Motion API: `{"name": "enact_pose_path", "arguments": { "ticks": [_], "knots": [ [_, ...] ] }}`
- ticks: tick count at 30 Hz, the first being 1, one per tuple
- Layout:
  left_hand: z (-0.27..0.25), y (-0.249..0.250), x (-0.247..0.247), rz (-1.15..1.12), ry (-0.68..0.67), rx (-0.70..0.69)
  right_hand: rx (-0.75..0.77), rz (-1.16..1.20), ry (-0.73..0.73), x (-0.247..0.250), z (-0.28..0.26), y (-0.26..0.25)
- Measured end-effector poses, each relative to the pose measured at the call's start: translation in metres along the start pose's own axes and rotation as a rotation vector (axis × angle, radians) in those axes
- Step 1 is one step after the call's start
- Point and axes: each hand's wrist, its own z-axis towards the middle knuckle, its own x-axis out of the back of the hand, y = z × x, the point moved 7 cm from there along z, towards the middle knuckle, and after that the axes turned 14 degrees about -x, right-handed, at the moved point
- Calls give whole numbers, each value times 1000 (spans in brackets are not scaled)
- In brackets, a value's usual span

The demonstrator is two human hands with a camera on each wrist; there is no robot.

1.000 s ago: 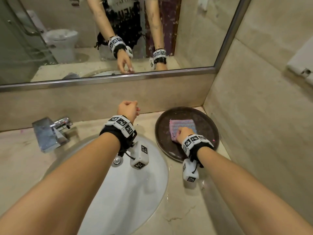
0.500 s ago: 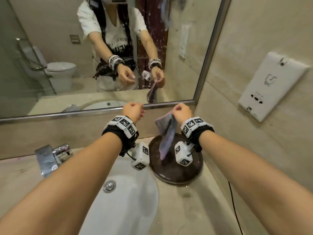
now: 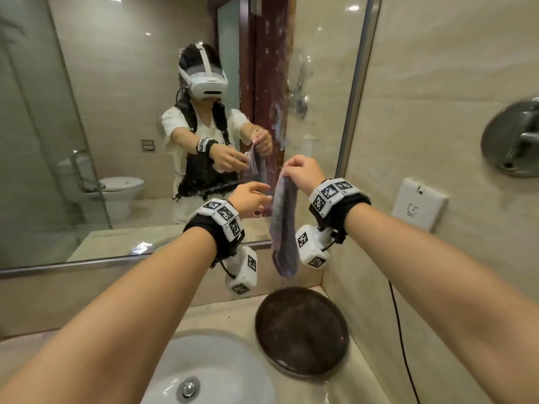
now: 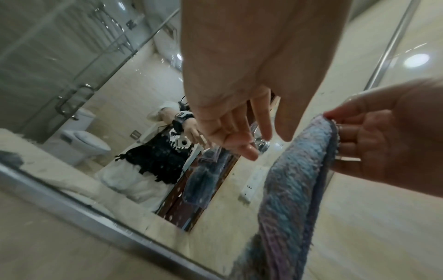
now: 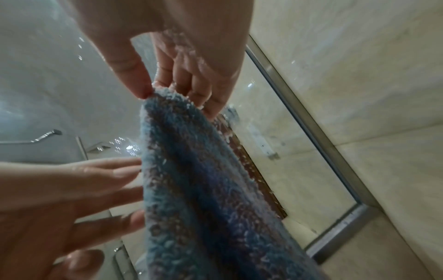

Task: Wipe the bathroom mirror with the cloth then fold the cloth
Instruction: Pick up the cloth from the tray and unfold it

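A fluffy blue and purple cloth (image 3: pixel 284 228) hangs limp in front of the mirror (image 3: pixel 122 91), above the dark round tray (image 3: pixel 302 330). My right hand (image 3: pixel 303 173) pinches its top corner between thumb and fingers (image 5: pixel 143 89). The cloth (image 5: pixel 203 189) fills the right wrist view. My left hand (image 3: pixel 250 196) is just left of the cloth with fingers stretched toward it, holding nothing. In the left wrist view the left fingers (image 4: pixel 239 140) point at the cloth (image 4: pixel 292 185); whether they touch it I cannot tell. Water spots streak the mirror's right part.
A white basin (image 3: pixel 210 371) with a drain sits below my arms on the beige counter. The tiled side wall on the right carries a white socket plate (image 3: pixel 420 204) and a round metal fixture (image 3: pixel 513 138). A metal frame edges the mirror.
My right hand took the cloth off the tray and raised it to mirror height, where it now hangs. My left hand rose too and opened its fingers toward the cloth.
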Motion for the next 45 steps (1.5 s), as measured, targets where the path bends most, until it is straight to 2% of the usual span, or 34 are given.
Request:
{"name": "enact_pose_path", "arguments": {
  "ticks": [4, 9, 12, 17, 23, 29, 33, 37, 41, 45],
  "knots": [
    [0, 33, 10, 18, -2, -118, 67, 16, -8, 7, -5, -34],
    [4, 53, 32, 93, 47, -190, 124, 7, -4, 11, -8, -55],
    [6, 61, 51, 194, 113, -217, 134, 17, 4, 13, -7, -62],
    [9, 77, 77, 364, 146, -273, 118, -10, -22, 17, -12, -72],
    [15, 92, 96, 329, 252, -325, 129, 185, -121, 17, -17, -85],
    [20, 110, 109, 378, 264, -394, 190, 161, -114, 23, -23, -94],
    [22, 123, 113, 382, 274, -471, 206, 61, -121, 20, -25, -92],
    [25, 131, 117, 409, 303, -494, 190, -131, -191, 14, -25, -89],
    [29, 133, 120, 421, 303, -485, 175, -304, -153, 19, -21, -88],
    [32, 128, 125, 378, 336, -450, 166, -341, -207, 25, -22, -90]
  ]
}}
